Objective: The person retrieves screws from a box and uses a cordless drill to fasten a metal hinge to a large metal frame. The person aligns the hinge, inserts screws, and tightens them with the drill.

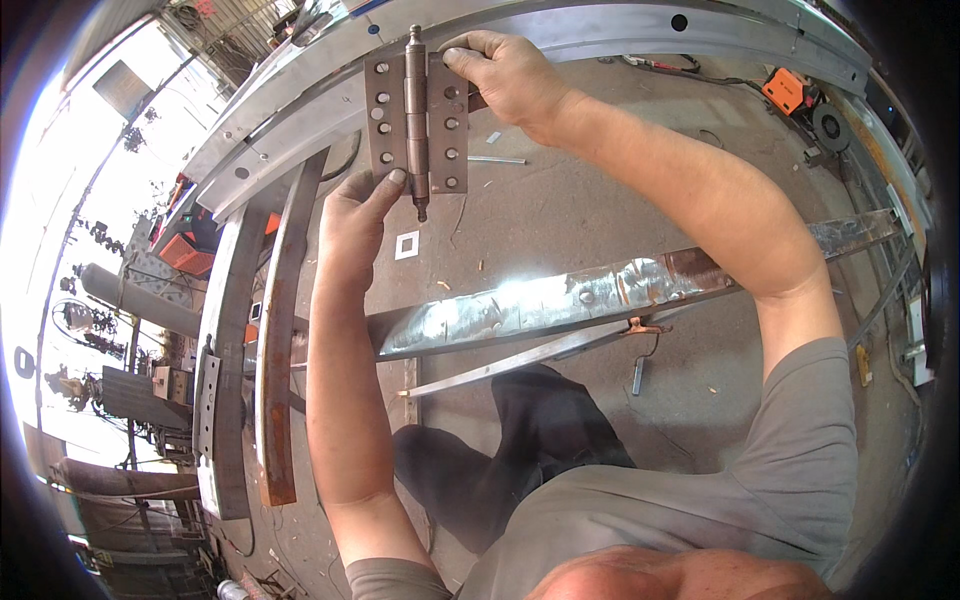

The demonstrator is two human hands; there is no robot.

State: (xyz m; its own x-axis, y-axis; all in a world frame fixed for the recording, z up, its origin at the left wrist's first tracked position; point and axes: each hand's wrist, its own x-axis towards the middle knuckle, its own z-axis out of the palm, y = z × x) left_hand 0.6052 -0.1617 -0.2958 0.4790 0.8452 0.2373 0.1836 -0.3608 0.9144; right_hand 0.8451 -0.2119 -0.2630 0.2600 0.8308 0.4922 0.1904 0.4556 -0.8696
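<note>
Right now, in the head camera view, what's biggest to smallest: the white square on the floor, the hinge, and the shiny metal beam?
1. Shiny metal beam
2. Hinge, perhaps looking bigger because it seems nearer the camera
3. White square

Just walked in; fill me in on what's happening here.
Someone is holding up a big metal hinge, its two leaves spread open. The left hand grips the lower end of the left leaf, the right hand the top of the right leaf. A shiny metal beam runs crosswise nearer the body.
</note>
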